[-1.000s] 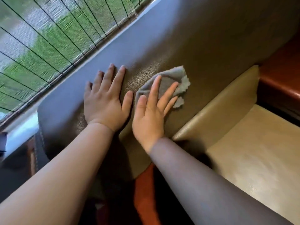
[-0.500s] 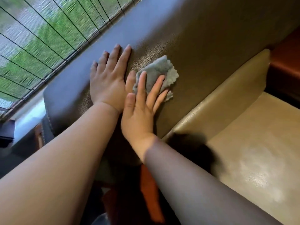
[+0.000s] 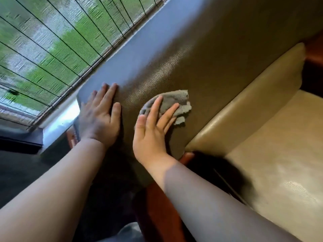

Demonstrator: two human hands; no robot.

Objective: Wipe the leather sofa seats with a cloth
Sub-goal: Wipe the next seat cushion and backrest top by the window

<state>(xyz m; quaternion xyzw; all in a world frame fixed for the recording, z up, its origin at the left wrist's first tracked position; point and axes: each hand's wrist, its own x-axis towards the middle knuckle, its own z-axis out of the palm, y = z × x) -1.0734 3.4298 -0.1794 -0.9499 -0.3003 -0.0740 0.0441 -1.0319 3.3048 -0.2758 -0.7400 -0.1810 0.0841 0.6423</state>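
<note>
Nearest the camera, two forearms are seen reaching up and away over a dark floor and a strip of reddish-brown wooden sofa frame (image 3: 157,206). The right hand (image 3: 153,126) is laid flat, fingers straight and slightly fanned, and is pressed onto a small crumpled grey cloth (image 3: 174,102). The cloth is bunched into a rough oval whose long axis runs from lower left to upper right, its ragged free edge pointing toward the upper right (part of it is hidden under the palm). It is pressed against the brown pebbled leather sofa backrest (image 3: 201,70), just above the tan leather seat cushion (image 3: 272,168). The left hand (image 3: 100,116) is rested flat, fingers straight and together, near the backrest's left end. Beyond, a green-lit woven window blind (image 3: 52,41) is seen.
</note>
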